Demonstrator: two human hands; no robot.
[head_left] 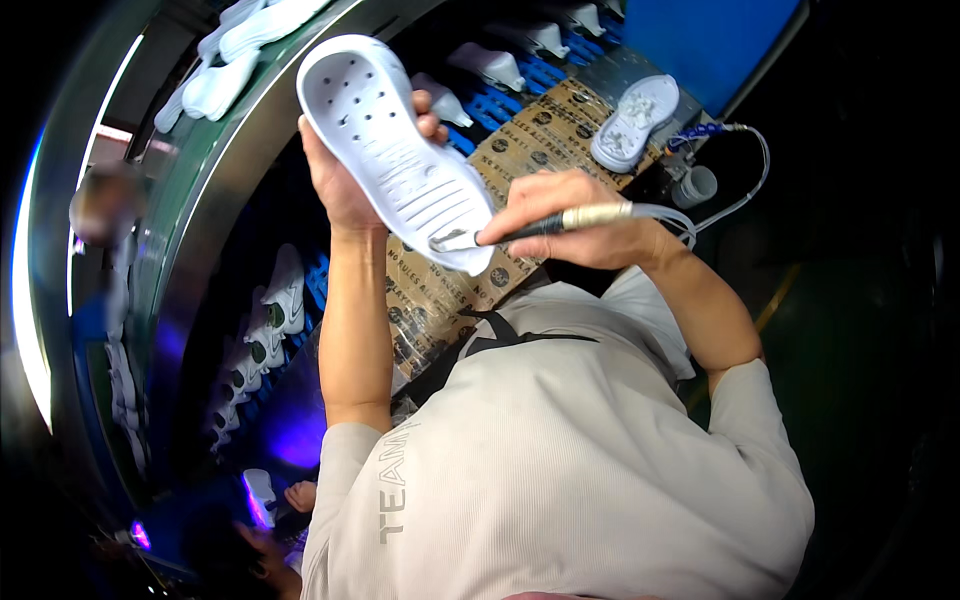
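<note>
My left hand (345,190) grips a white shoe sole (385,145) from beneath and along its side. The sole is held tilted, its inner face up, with small holes at the upper end and ridges lower down. In my right hand (590,215) is a glue brush (545,226) with a dark handle, a pale rear part and a clear hose running from it. Its tip touches the lower end of the sole, where a greyish smear shows. The fingers of my left hand are partly hidden behind the sole.
Cardboard (440,290) covers the bench under my hands. On it lies another white sole (622,135) holding white bits, near a small white cup (695,187) and a blue jointed hose (697,133). White shoe parts (285,290) line blue racks. A person's hand (300,495) appears lower left.
</note>
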